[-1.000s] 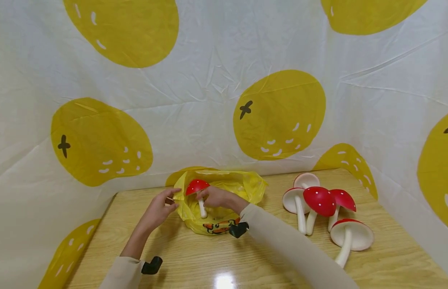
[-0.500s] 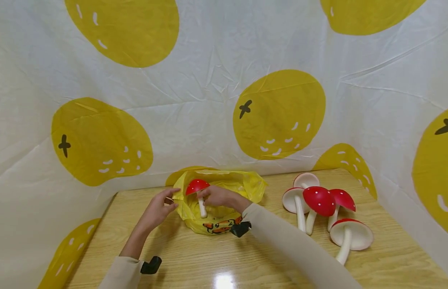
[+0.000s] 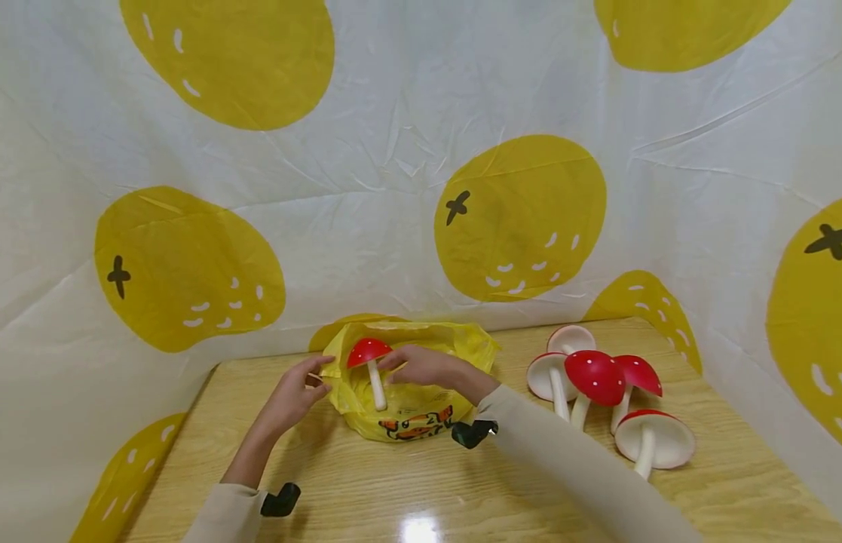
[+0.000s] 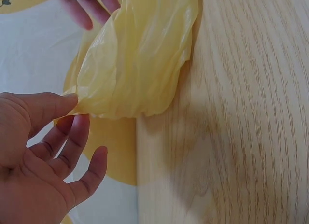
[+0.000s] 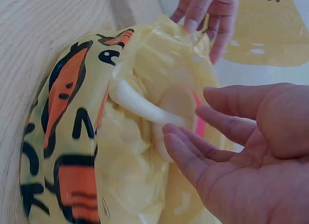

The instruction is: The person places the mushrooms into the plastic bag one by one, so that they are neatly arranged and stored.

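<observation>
A yellow plastic bag (image 3: 480,351) lies with its mouth gaping at the back of the table. My left hand (image 3: 295,396) pinches the bag's left rim between thumb and fingers, as the left wrist view shows. Inside the mouth stands a toy mushroom (image 3: 368,351), its red cap up and its white stem leaning slightly. Just right of that stem is my right hand (image 3: 427,367), holding nothing. In the right wrist view its fingers (image 5: 193,156) are parted and loosely bent beside the cap and the stem (image 5: 140,103). Whether a fingertip still touches the mushroom is hard to tell.
Several more red-capped toy mushrooms (image 3: 597,377) lie in a group on the right of the wooden table (image 3: 353,490), partly behind my right sleeve. A white sheet (image 3: 366,249) with yellow fruit shapes hangs along the back and sides.
My right hand has let go of the mushroom's stem and drawn back a little to the right. The mushroom stays in the bag; the left hand keeps its hold on the rim.
</observation>
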`<state>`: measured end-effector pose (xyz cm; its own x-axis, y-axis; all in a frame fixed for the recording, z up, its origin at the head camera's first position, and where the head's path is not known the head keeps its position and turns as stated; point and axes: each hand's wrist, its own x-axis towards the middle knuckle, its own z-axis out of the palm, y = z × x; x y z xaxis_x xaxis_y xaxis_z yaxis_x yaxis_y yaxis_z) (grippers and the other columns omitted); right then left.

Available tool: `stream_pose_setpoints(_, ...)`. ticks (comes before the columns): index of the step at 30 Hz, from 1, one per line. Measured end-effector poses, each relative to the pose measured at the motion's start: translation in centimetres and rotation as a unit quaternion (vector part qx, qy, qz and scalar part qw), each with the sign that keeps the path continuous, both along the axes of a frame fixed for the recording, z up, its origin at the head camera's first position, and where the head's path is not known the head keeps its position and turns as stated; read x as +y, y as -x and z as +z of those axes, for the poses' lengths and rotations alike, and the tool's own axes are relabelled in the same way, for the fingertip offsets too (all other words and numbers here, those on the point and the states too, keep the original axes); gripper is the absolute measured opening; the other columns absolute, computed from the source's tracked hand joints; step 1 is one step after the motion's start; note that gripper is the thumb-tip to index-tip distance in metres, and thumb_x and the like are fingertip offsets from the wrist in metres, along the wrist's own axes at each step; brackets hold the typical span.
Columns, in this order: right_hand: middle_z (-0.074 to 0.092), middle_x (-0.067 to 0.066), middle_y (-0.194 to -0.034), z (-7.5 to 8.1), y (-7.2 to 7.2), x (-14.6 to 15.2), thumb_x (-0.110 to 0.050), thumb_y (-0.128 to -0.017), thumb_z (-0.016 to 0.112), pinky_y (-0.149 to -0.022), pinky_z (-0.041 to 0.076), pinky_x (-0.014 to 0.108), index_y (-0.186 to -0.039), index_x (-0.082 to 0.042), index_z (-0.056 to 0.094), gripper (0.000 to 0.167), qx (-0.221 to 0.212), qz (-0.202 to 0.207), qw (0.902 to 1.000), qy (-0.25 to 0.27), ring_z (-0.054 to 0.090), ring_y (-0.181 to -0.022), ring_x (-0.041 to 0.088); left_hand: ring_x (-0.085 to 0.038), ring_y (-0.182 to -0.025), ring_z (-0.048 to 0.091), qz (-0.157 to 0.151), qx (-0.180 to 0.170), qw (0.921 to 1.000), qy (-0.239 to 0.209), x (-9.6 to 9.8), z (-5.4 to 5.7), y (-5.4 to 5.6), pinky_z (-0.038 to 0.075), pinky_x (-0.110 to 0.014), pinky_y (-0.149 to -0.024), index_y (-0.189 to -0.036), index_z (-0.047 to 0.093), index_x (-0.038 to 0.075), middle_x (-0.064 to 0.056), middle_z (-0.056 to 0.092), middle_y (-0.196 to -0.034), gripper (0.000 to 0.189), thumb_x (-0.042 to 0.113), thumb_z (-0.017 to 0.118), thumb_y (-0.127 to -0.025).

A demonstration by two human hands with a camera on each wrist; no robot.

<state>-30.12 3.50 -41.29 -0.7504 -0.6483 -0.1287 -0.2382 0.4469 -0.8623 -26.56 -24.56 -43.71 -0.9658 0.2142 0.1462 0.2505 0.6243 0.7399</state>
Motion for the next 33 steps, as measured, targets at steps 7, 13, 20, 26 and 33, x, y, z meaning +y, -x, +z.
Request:
stream_pose_setpoints(7, 0.058, 0.018, -0.141, 1.5, -1.6, 2.5, -0.011, -0.103, 0.058, -0.105, 0.047, 0.048, -0.144, -0.001, 0.054, 0.043, 0.017, -0.023, 0.9995, 0.011, 0.054, -0.132, 0.035, -0.031, -0.1, 0.064, 0.004, -0.001, 1.0, 0.007, -0.2, 0.0, -0.2, 0.056, -0.029, -0.074, -0.141, 0.057, 0.002, -0.021, 0.058, -0.123, 0.048, -0.005, 0.066, -0.094)
stream_pose_setpoints(13, 0.059, 0.017, -0.138, 2.7, -3.0, 4.7, -0.016, -0.104, 0.057, -0.102, 0.048, 0.049, -0.145, -0.001, 0.052, 0.044, 0.023, -0.034, 0.9991, 0.014, 0.056, -0.127, 0.034, -0.031, -0.101, 0.064, 0.007, 0.001, 1.0, 0.002, -0.3, -0.1, -0.3, 0.055, -0.029, -0.073, -0.141, 0.056, 0.002, -0.02, 0.057, -0.121, 0.047, -0.003, 0.066, -0.095)
stream_pose_setpoints(20, 0.058, 0.015, -0.138, 3.4, -4.5, 7.3, -0.018, -0.106, 0.055, -0.103, 0.048, 0.045, -0.146, -0.002, 0.051, 0.044, 0.034, -0.025, 0.999, 0.016, 0.057, -0.127, 0.031, -0.029, -0.098, 0.063, 0.015, 0.008, 0.9998, 0.009, -0.3, -0.1, -0.1, 0.055, -0.029, -0.074, -0.14, 0.058, 0.002, -0.017, 0.058, -0.111, 0.046, -0.002, 0.067, -0.095)
stream_pose_setpoints(26, 0.061, 0.013, -0.135, 3.9, -5.6, 9.6, -0.019, -0.105, 0.056, -0.102, 0.049, 0.045, -0.145, -0.003, 0.052, 0.044, 0.049, -0.028, 0.9982, 0.018, 0.061, -0.12, 0.031, -0.028, -0.097, 0.063, 0.016, 0.009, 0.9998, 0.011, -0.3, -0.1, 0.0, 0.054, -0.029, -0.073, -0.139, 0.059, 0.002, -0.016, 0.059, -0.107, 0.045, -0.003, 0.067, -0.095)
stream_pose_setpoints(33, 0.062, 0.016, -0.131, 3.9, -6.7, 12.4, -0.018, -0.105, 0.056, -0.1, 0.049, 0.044, -0.141, 0.001, 0.054, 0.041, 0.05, -0.032, 0.9977, 0.033, 0.06, -0.121, 0.035, -0.028, -0.097, 0.063, 0.023, 0.005, 0.9997, 0.008, -0.2, -0.2, 0.0, 0.054, -0.027, -0.072, -0.139, 0.058, 0.002, -0.015, 0.059, -0.106, 0.046, -0.003, 0.067, -0.094)
